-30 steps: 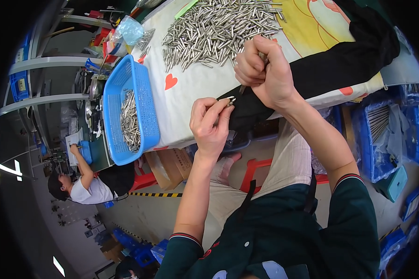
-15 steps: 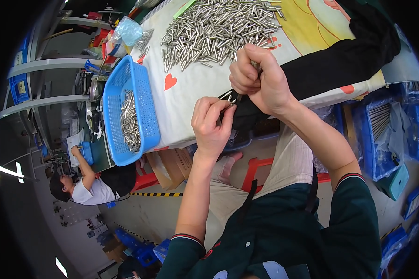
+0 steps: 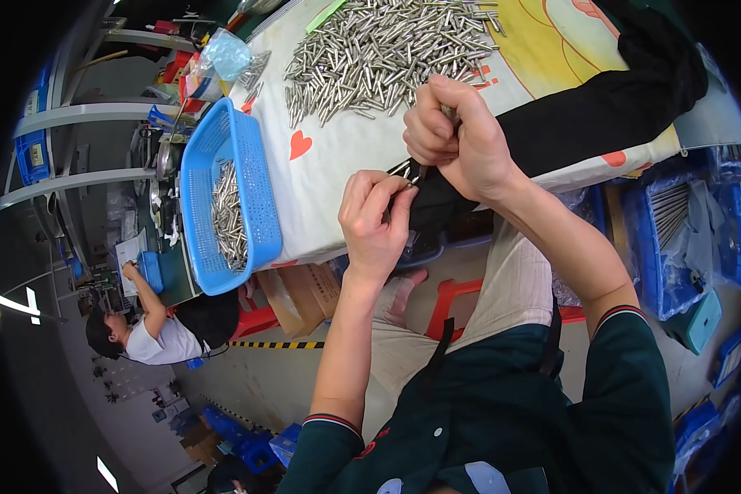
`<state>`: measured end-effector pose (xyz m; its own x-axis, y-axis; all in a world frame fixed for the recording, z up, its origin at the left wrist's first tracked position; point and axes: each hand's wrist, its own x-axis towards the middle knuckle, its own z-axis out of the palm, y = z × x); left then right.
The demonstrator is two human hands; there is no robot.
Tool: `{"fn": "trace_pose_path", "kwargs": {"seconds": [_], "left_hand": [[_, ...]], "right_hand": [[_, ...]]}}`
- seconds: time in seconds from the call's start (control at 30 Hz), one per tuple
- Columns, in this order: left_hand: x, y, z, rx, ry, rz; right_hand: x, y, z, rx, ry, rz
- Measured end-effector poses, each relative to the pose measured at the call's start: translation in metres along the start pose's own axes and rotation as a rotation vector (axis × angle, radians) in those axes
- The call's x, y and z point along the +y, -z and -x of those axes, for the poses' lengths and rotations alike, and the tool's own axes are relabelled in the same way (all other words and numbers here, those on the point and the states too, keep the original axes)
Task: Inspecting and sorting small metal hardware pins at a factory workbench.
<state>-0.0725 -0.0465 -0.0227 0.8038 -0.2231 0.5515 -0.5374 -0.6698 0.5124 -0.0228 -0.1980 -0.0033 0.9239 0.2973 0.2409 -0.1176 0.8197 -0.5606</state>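
Observation:
My left hand is closed in a pinch on a small metal pin at the table's near edge. Just above and to the right, my right hand is wrapped in a fist around a slim tool with a dark shaft. Its lower end points down at the pin; the grip is hidden, so its kind does not show. Under both hands lies a black cloth. Beyond them a large pile of silvery metal pins covers the far part of the table.
A blue plastic basket with more pins stands at the table's left edge. The patterned tablecloth shows between. At the right, blue bins hold long rods and plastic bags. A co-worker sits at another bench on the left.
Both hands keep their grips and almost their places. My right fist has shifted very slightly up and left. The co-worker's arm has moved a little.

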Motion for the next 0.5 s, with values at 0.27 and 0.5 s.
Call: {"fn": "trace_pose_path", "kwargs": {"seconds": [0.27, 0.5], "left_hand": [[0.000, 0.001, 0.000, -0.025, 0.064, 0.043], [-0.002, 0.002, -0.001, -0.064, 0.045, 0.038]], "right_hand": [[0.001, -0.005, 0.000, 0.018, -0.009, 0.007], [0.006, -0.013, 0.002, 0.005, 0.036, 0.236]]}}
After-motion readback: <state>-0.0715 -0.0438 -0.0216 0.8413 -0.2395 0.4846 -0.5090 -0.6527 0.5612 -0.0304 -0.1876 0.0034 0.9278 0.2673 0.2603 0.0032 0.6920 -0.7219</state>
